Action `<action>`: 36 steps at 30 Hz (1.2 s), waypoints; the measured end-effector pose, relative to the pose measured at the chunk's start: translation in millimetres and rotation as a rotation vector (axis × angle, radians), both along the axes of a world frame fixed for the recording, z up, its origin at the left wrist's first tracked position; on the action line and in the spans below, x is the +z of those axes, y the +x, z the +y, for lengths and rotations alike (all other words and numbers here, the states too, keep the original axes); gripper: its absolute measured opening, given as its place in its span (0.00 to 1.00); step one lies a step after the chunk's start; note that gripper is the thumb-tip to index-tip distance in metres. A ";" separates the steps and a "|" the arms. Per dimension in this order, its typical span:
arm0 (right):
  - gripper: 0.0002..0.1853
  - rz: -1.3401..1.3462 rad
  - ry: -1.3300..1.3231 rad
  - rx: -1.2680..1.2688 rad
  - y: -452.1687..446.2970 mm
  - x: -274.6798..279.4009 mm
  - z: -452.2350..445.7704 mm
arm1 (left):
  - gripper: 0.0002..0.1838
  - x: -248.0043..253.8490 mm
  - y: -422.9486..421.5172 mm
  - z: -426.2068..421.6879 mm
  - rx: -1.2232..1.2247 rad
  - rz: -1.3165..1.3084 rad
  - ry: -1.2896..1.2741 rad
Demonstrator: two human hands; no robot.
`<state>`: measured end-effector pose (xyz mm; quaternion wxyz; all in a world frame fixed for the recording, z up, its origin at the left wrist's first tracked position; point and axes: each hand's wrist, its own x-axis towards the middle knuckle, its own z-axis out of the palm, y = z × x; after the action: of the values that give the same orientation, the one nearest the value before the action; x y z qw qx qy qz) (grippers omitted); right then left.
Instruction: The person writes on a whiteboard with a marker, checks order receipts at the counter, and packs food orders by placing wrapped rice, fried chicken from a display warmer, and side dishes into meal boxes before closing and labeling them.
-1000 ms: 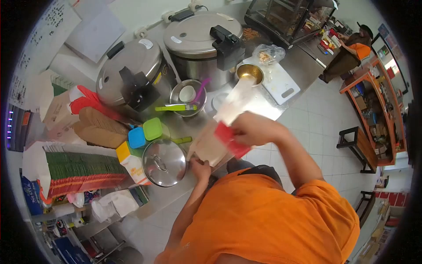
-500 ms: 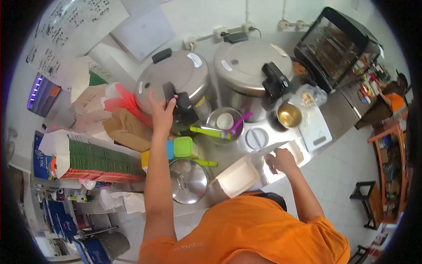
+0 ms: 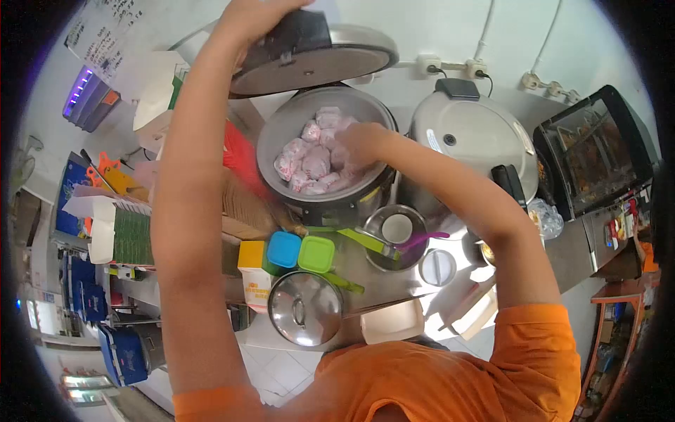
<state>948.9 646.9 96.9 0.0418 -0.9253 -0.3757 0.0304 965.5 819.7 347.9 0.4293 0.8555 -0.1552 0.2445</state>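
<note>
At the top, my left hand (image 3: 264,20) is closed on the black handle of the raised cooker lid (image 3: 309,70). The large cooker (image 3: 271,133) below stands uncovered, with several wrapped bundles (image 3: 316,162) in white paper with reddish print inside. My right hand (image 3: 362,144) reaches into it at the right side of the bundles; its fingers are blurred, and what they hold, if anything, is unclear. Two open paper boxes, one (image 3: 392,322) in front of my body and another (image 3: 476,314) to its right, lie at the counter's near edge.
A second, closed cooker (image 3: 478,133) stands at the right, beside a glass display case (image 3: 598,155). In front are a metal bowl (image 3: 376,259) with utensils, a round lid (image 3: 304,309), blue (image 3: 284,249) and green (image 3: 317,254) tubs. Stacked cartons (image 3: 130,232) stand left.
The cooker lid has swung up with my left hand on its handle. My right hand has moved from the paper boxes into the cooker. The view has shifted left.
</note>
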 end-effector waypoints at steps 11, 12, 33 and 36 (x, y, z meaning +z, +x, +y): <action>0.26 0.593 0.118 0.002 61.8 -25.2 5.8 | 0.66 -12.8 18.3 23.1 -0.040 0.137 0.009; 0.28 0.728 0.358 -0.058 23.0 9.0 -14.6 | 0.65 -27.4 12.2 26.1 -0.022 0.080 0.042; 0.28 0.578 2.036 -1.161 -543.2 -134.0 -145.4 | 0.53 -273.2 -159.0 19.1 -0.106 -0.030 -0.060; 0.24 0.105 0.704 -1.355 -539.7 -153.4 -176.6 | 0.49 -267.6 -193.0 4.0 0.129 -0.180 0.094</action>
<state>409.2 470.3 -56.5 0.3615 -0.8830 0.2886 -0.0792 772.5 823.7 80.3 0.3562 0.8575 -0.1492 0.3399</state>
